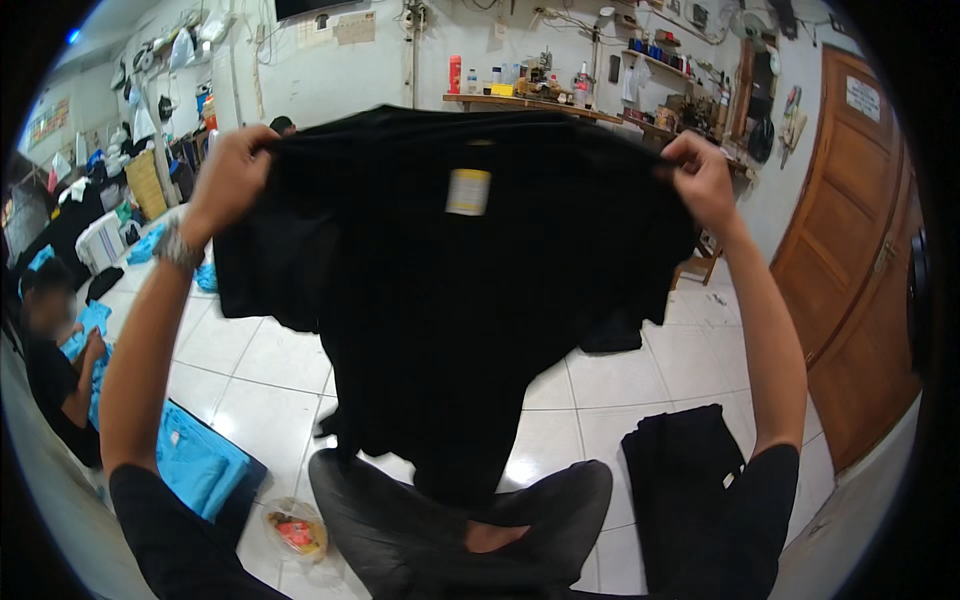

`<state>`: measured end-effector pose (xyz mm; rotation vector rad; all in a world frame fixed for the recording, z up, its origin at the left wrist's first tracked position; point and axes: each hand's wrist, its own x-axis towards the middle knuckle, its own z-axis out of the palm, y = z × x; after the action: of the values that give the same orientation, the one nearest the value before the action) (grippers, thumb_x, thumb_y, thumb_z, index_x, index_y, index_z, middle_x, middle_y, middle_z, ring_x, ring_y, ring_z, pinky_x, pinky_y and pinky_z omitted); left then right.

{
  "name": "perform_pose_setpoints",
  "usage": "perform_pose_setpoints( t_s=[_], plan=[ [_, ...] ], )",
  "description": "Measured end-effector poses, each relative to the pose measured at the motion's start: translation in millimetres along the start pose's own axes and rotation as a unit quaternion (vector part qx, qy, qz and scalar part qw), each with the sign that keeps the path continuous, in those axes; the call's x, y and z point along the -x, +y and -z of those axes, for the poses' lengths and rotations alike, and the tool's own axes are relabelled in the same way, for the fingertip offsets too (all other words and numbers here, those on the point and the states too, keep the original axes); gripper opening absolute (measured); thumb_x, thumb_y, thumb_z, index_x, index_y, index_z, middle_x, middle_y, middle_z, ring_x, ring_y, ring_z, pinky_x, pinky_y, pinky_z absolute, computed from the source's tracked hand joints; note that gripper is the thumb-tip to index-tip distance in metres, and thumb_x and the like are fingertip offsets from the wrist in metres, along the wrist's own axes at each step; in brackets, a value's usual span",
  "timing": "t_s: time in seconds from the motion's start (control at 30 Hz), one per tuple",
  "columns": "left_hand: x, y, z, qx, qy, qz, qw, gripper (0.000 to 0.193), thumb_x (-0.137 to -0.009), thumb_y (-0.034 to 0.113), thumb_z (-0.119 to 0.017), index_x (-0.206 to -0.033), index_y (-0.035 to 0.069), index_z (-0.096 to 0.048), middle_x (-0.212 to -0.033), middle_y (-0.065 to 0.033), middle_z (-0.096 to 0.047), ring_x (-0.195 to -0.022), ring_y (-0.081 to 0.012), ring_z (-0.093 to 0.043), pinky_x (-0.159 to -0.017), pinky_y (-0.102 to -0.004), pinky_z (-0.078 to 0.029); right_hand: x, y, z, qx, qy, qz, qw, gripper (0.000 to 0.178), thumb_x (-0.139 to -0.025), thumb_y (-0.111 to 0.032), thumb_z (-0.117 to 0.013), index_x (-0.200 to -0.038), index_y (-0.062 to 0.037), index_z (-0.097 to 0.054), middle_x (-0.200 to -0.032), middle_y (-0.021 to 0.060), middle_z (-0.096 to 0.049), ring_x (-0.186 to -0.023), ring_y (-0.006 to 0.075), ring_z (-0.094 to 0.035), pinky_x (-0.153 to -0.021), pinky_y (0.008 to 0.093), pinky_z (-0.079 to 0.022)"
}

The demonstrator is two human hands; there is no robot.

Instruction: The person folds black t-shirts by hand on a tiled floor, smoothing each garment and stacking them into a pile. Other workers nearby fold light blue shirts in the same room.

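Currently both hands are raised to about head height, holding a black T-shirt [440,300] spread out in front of the camera. Left hand [232,170], at 10 o'clock in the view, has its fingers curled shut over the shirt's upper edge at one shoulder; right hand [700,178], at 2 o'clock, pinches the opposite shoulder the same way. Fingers of both hands are closed tight on cloth, none spread.

Judgement: the two grips are set well apart so the upper edge is pulled taut and the body hangs free by its own weight, which lets the garment be seen flat and squared.

Shirt appearance: plain black, matte, no print visible on this side. A small pale yellow-and-white label [468,191] sits just below the top edge at 12 o'clock. One sleeve droops at 9 o'clock; the lower hem narrows and hangs down to the person's lap at 6 o'clock, touching or nearly touching the grey trousers [400,520]; cannot tell which.

Surroundings: a wristwatch [176,247] on the left wrist. White tiled floor [280,370] beneath. Stack of folded black garments [680,470] at 5 o'clock, folded bright blue garments [195,462] at 8 o'clock, a small clear bag with something red [296,530] at 7 o'clock. Another person [50,370] sits at 9 o'clock. Wooden door [850,250] at 3 o'clock.
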<state>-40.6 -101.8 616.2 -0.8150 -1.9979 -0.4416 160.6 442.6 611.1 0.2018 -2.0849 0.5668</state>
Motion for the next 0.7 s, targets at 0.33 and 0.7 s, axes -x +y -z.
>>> perform_pose_setpoints(
  t_s=[0.33, 0.7],
  plan=[
    [-1, -21, 20, 0.238, 0.031, -0.068, 0.968, 0.017, -0.094, 0.004, -0.064, -0.108, -0.004, -0.071, -0.098, -0.0107, -0.075, -0.087, -0.0163, -0.070, -0.083, -0.0336, -0.054, -7, 15, 18, -0.059, -0.034, -0.004, 0.998, 0.019, -0.090, 0.015, -0.062, -0.100, -0.0008, -0.061, -0.097, 0.0002, -0.063, -0.097, 0.0079, -0.062, -0.089, 0.0239, -0.052],
    [29, -10, 5, 0.066, 0.020, -0.040, 0.997, 0.023, -0.094, 0.003, -0.065, -0.116, 0.000, -0.068, -0.102, -0.0139, -0.074, -0.097, -0.0258, -0.071, -0.088, -0.0363, -0.053, -24, -5, 38, 0.218, -0.099, 0.022, 0.971, 0.023, -0.088, -0.009, -0.071, -0.109, -0.0012, -0.064, -0.091, 0.0145, -0.069, -0.090, 0.0264, -0.069, -0.082, 0.0383, -0.050]
  ],
)
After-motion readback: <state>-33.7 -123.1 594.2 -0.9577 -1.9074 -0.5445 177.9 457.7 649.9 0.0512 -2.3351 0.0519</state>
